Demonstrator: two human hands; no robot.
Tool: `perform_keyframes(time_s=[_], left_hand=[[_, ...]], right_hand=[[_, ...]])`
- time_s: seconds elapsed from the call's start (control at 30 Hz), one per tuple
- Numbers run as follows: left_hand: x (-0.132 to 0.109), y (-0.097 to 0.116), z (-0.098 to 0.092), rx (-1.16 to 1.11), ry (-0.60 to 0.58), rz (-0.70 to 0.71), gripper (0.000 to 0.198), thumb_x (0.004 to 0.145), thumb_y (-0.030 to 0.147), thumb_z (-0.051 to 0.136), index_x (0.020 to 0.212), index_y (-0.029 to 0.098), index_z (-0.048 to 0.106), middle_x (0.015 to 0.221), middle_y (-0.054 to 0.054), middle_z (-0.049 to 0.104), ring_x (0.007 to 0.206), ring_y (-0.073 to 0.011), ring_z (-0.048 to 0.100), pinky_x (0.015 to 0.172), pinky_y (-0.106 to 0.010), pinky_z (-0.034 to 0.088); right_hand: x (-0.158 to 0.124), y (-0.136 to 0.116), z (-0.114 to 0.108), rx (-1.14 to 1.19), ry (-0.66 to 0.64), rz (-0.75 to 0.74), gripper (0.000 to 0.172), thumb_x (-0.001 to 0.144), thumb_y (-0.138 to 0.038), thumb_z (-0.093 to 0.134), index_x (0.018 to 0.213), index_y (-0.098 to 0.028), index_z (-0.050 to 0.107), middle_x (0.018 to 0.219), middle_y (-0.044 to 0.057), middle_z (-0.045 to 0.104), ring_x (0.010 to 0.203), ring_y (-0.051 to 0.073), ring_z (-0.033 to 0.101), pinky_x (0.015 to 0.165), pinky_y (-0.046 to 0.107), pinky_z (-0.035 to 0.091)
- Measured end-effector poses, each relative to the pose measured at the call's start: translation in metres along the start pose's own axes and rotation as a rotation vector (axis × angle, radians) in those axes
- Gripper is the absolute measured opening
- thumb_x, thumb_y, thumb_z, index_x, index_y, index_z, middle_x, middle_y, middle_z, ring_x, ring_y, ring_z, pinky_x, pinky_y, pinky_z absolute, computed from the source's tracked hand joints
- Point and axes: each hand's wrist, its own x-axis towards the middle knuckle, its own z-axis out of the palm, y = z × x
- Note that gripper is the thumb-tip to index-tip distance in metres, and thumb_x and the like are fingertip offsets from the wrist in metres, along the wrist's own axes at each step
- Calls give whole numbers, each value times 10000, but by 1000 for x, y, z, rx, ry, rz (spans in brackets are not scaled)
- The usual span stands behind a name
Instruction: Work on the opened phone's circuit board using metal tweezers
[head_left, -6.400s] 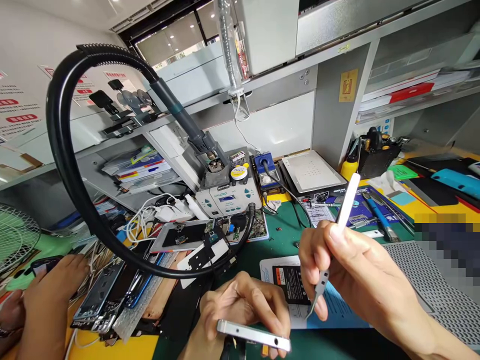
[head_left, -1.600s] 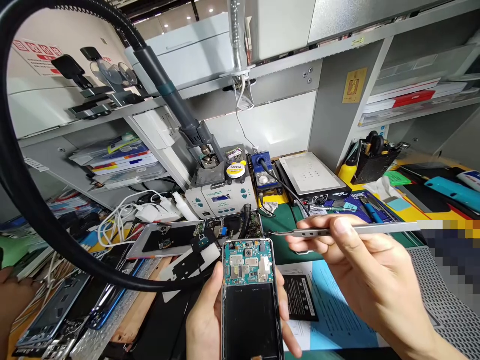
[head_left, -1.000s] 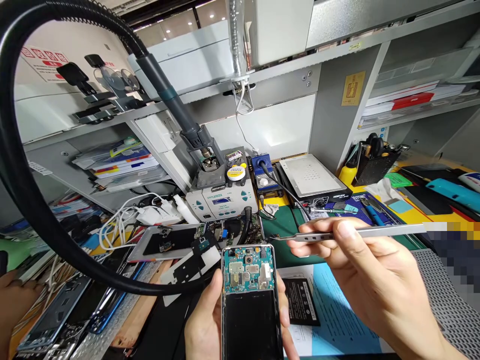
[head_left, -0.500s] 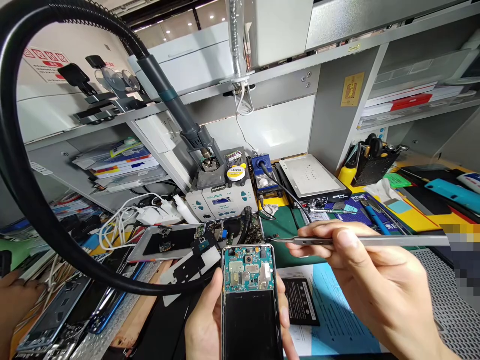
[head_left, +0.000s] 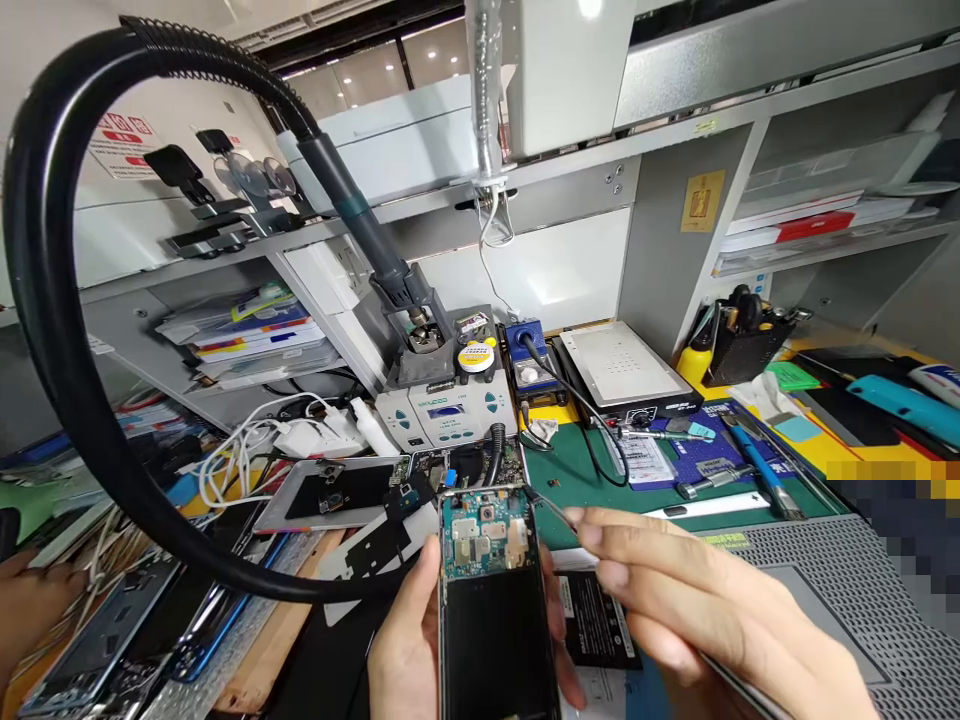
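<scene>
My left hand (head_left: 405,635) is wrapped round an opened smartphone (head_left: 495,640), thumb along its left edge and fingertips at its right edge. Its green circuit board (head_left: 469,548) shows at the top, with metal shields and a camera, above a black lower area. In my right hand (head_left: 705,610) is a pair of metal tweezers (head_left: 558,512), pinched between thumb and fingers. The tips point at the phone's upper right corner, by a small dark piece; whether they grip it I cannot tell. A black phone battery (head_left: 600,622) lies right of the phone, partly covered by my hands.
A hot-air station (head_left: 450,415) stands behind the phone, its thick black hose (head_left: 45,250) looping along the left. A green mat (head_left: 566,480), a screwdriver (head_left: 761,470) and a perforated grey plate (head_left: 862,580) lie to the right. Another person's hand (head_left: 37,600) is at far left.
My right hand has turned and come lower and nearer the phone, bringing the tweezers' tips to its upper right corner. The phone is still in my left hand. The view has shifted slightly.
</scene>
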Motion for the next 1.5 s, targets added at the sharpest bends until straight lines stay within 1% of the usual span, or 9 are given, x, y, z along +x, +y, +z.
perform_keyframes(time_s=[0.13, 0.27, 0.43, 0.57, 0.73, 0.97, 1.13, 1.37, 1.5], left_hand=[[-2, 12, 5, 14, 92, 122, 646, 1003, 594, 395, 1136, 71, 750, 936, -160, 735, 769, -294, 730, 737, -371, 549], [-6, 21, 8, 18, 237, 199, 594, 994, 551, 434, 1117, 67, 755, 931, -169, 737, 756, -293, 712, 719, -383, 574], [-4, 26, 13, 42, 398, 282, 565, 979, 522, 436, 1049, 61, 756, 863, -181, 748, 683, -306, 712, 641, -398, 589], [0, 27, 19, 48, 458, 246, 584, 975, 525, 404, 1052, 47, 731, 819, -175, 730, 625, -299, 688, 552, -383, 564], [1, 27, 14, 48, 434, 265, 589, 966, 532, 437, 1085, 29, 718, 824, -181, 725, 634, -317, 696, 570, -389, 559], [-1, 23, 12, 60, 358, 221, 592, 965, 558, 427, 1007, 62, 748, 798, -165, 714, 630, -309, 692, 617, -392, 559], [-1, 19, 12, 31, 288, 169, 596, 968, 554, 456, 1038, 48, 763, 842, -173, 720, 671, -299, 703, 668, -386, 568], [-1, 18, 10, 72, 215, 175, 635, 986, 568, 414, 1040, 42, 765, 844, -169, 721, 675, -293, 704, 692, -382, 558], [2, 13, 4, 85, 123, 131, 712, 974, 628, 389, 1066, 23, 754, 842, -165, 719, 664, -293, 716, 667, -365, 543]], right_hand=[[10, 27, -2, 68, 76, 162, 184, 1076, -132, 518, 1142, -207, 673, 1110, 59, 770, 1029, 165, 748, 947, 246, 590], [11, 62, 2, 64, -191, 380, 346, 1114, -260, 527, 830, -186, 710, 877, 28, 755, 754, 159, 742, 649, 248, 605], [-3, 82, 22, -2, -311, 458, 201, 1074, -341, 628, 1043, -153, 690, 1024, 48, 709, 890, 191, 701, 824, 383, 607], [-8, 82, 27, -10, -419, 461, 188, 1060, -342, 650, 1083, -159, 690, 1076, 59, 700, 948, 210, 695, 865, 409, 600], [0, 78, 16, -19, -483, 546, 182, 1058, -334, 653, 1101, -161, 695, 1126, 69, 703, 1008, 225, 695, 919, 441, 589], [2, 75, 3, -21, -508, 711, 187, 1068, -330, 639, 1127, -159, 687, 1080, 58, 701, 838, 175, 692, 762, 348, 612], [6, 76, -1, -18, -437, 779, 216, 1080, -355, 617, 1122, -153, 681, 1021, 43, 701, 761, 157, 677, 710, 321, 603], [3, 81, 9, 47, -369, 759, 197, 1054, -337, 661, 986, -156, 700, 1031, 45, 718, 854, 179, 693, 829, 376, 598], [7, 73, 5, 182, -226, 778, 388, 1049, -463, 637, 829, -157, 730, 1068, 87, 752, 911, 222, 722, 830, 387, 606]])
